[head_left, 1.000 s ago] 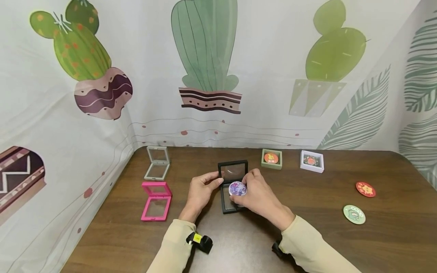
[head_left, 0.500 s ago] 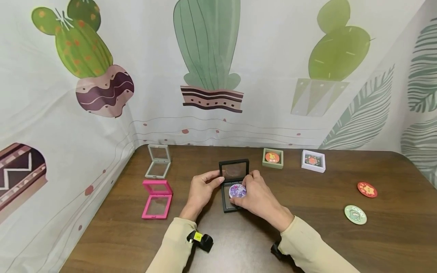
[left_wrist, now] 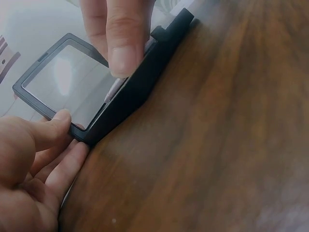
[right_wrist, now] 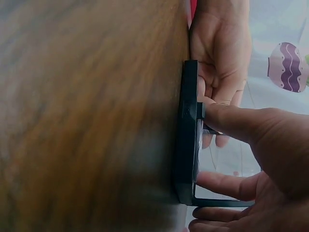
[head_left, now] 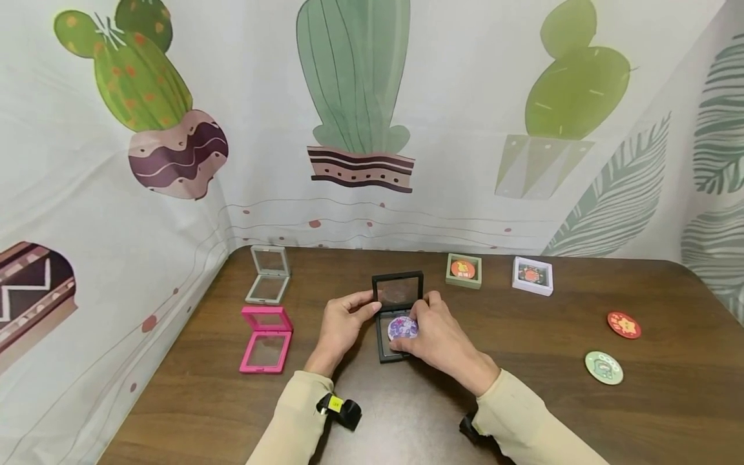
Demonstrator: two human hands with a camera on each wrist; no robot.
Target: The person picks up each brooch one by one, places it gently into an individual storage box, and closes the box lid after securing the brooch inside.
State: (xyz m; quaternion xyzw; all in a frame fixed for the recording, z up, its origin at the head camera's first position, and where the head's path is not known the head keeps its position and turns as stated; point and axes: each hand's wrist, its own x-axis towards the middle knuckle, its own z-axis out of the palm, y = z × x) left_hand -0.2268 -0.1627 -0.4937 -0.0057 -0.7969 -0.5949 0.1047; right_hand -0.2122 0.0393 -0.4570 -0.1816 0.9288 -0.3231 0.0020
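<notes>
A black hinged display case (head_left: pixel 398 276) lies unfolded on the table, its lid raised and clear film in both halves. My left hand (head_left: pixel 341 326) grips it by the hinge corner; in the left wrist view the thumb sits on the case's edge (left_wrist: pixel 125 106) with fingers behind. Inside the lower half, a round purple-and-white badge (head_left: pixel 401 327) rests on or just above the film; I cannot tell which. My right hand (head_left: pixel 438 336) holds this badge between thumb and fingers, covering its right side. In the right wrist view the case's side wall (right_wrist: pixel 187 135) mostly hides the badge.
To the left stand unfolded grey (head_left: pixel 269 287) and pink (head_left: pixel 263 354) cases. A green case (head_left: pixel 464 283) and a white case (head_left: pixel 532 288), each with a badge inside, are at the back. Red (head_left: pixel 624 325) and pale green (head_left: pixel 604 367) badges lie at the right.
The badge has come down slightly and shifted a little left within the lower half, the right fingers moving with it. The left hand stays on the case.
</notes>
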